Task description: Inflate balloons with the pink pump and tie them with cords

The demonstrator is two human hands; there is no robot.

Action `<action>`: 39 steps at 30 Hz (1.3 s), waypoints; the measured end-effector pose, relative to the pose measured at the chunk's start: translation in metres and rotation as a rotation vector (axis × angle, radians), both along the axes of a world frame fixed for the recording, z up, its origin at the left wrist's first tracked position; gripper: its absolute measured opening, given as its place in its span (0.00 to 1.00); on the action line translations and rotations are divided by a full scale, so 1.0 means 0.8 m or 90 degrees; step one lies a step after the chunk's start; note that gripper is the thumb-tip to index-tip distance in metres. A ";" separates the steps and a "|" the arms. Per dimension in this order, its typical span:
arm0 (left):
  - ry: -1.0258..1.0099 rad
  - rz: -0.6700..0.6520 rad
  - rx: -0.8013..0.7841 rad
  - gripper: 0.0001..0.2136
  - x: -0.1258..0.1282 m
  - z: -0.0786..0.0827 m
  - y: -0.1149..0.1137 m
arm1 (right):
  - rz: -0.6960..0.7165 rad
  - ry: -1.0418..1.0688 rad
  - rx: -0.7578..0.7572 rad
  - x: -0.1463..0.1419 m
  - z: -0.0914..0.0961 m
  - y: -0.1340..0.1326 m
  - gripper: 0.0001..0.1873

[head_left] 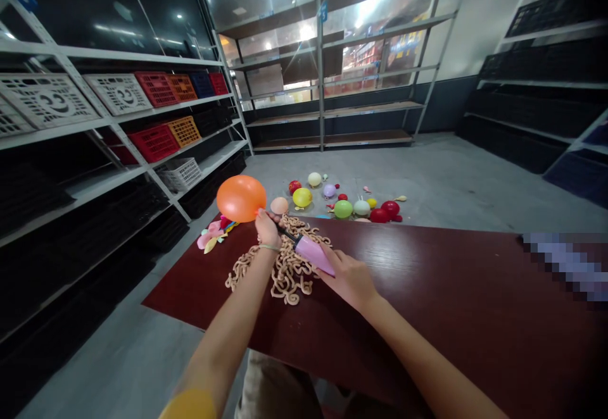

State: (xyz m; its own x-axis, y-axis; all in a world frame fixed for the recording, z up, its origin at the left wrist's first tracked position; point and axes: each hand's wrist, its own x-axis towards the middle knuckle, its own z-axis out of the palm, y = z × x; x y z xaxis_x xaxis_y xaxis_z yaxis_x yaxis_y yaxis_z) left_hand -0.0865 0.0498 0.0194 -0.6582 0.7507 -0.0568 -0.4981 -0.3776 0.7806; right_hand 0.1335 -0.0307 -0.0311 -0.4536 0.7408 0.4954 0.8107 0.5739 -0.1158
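An inflated orange balloon [241, 199] is held over the table's far left part, its neck pinched in the closed fingers of my left hand [268, 229]. From that hand a black rod runs to the pink barrel of a balloon pump [311, 253]. My right hand [350, 278] is wrapped round the barrel's near end. Left fingers hide where the balloon's neck meets the pump. Beneath both hands lies a pile of beige, curled, cord-like pieces [287, 285]. Several limp balloons [211, 237] in pink, yellow and other colours rest left of the pile.
A dark red table [427, 292] spans the front. On the floor beyond its far edge lie several inflated balloons, among them a green balloon [342, 209]. Shelving with coloured crates [154, 142] lines the left, and a metal rack [321, 77] stands behind. A blurred patch [567, 261] covers the table's right.
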 end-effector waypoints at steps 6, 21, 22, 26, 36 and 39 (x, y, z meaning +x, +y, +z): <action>0.028 -0.035 -0.017 0.12 0.044 -0.024 -0.007 | 0.018 0.009 0.000 0.005 -0.004 0.003 0.29; -0.002 0.052 -0.035 0.12 -0.014 -0.010 -0.012 | 0.071 -0.021 0.017 0.008 0.000 0.002 0.26; 0.000 0.041 -0.036 0.13 0.002 -0.020 -0.017 | 0.068 -0.020 0.012 0.009 -0.002 0.002 0.27; 0.023 -0.016 -0.029 0.13 0.036 -0.039 -0.027 | 0.081 -0.011 -0.011 0.007 -0.005 0.002 0.28; -0.024 0.056 -0.041 0.11 -0.060 0.026 0.012 | 0.089 0.008 0.026 0.007 -0.001 0.003 0.27; -0.056 0.051 -0.022 0.13 -0.036 0.022 0.010 | 0.063 0.000 0.029 0.013 0.000 0.007 0.27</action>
